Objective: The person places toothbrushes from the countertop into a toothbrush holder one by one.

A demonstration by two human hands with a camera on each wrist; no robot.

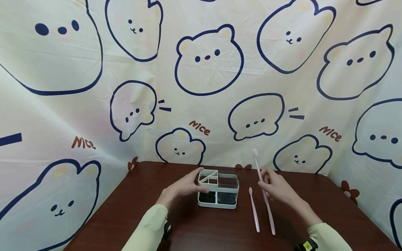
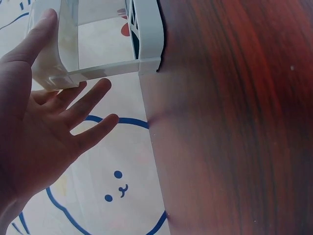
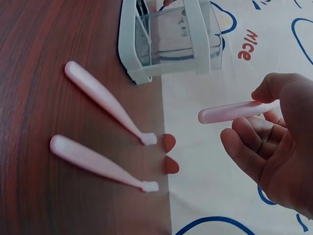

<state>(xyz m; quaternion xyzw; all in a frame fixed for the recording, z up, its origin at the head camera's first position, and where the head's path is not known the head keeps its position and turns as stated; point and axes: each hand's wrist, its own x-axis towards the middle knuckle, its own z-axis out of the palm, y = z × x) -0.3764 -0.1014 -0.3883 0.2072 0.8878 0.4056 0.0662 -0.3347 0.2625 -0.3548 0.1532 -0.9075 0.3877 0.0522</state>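
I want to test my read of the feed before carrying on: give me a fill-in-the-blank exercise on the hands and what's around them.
1. The left hand has its ____ on the near side of the holder.
2. The right hand grips a toothbrush, bristle end ____ (above/below) that hand.
3. On the table lie ____ more toothbrushes.
4. The word printed on the backdrop is ____.
Missing words: thumb; above; two; Nice.
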